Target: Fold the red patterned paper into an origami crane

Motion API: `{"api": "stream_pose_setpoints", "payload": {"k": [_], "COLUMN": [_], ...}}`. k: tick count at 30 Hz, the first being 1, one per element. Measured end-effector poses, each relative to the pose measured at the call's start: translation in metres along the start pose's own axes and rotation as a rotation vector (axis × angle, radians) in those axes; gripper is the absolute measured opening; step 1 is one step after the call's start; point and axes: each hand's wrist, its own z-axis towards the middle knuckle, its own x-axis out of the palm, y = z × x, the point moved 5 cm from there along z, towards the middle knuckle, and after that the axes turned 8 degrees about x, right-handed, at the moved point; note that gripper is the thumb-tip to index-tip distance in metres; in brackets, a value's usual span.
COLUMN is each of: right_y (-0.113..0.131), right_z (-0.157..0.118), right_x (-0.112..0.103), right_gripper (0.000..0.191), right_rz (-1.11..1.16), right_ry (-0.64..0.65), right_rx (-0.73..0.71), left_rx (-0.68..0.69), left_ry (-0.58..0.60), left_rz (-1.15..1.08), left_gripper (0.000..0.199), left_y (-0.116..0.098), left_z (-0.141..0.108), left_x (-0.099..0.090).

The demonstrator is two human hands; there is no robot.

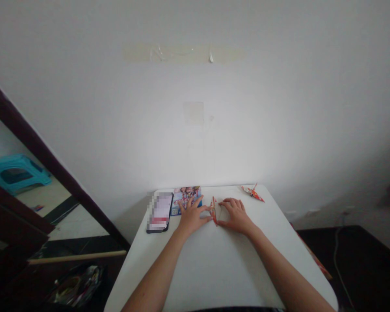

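Observation:
A narrow folded piece of red and white paper [213, 211] lies near the far side of the white table [211, 268], between my hands. My left hand [193, 216] touches its left side with thumb and index finger, the other fingers spread over a colourful printed sheet [186, 197]. From the right, my right hand [235, 215] has its thumb at the paper's near end and its fingers curved close to the paper's upper part. Another folded red and white paper piece [253, 193], with pointed ends, rests at the table's far right.
A phone [160, 212] lies at the table's left edge. Behind the table stands a white wall [247, 108]. A dark-framed mirror [52, 167] leans at the left, showing a blue stool [17, 173]. A bag with mixed items [79, 284] sits low at the left.

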Motion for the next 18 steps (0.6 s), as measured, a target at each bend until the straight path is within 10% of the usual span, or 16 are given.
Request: {"api": "stream_pose_setpoints", "payload": {"k": [7,18], "right_y": [-0.0048,-0.0072], "right_z": [0.0013,0.0069], "right_x": [0.0028,0.0075], "right_gripper": [0.084,0.04], "right_rz": [0.001,0.053], "right_ry": [0.054,-0.08], "right_rx": [0.008,0.021], "left_rx": [-0.039,0.002], "left_ry": [-0.007,-0.098], "left_rz": [-0.065,-0.11], "left_gripper": [0.031,0.008], "left_y": [-0.0017,-0.0063], "left_z": [0.0027,0.0062], "left_x": [0.0015,-0.0046]}}
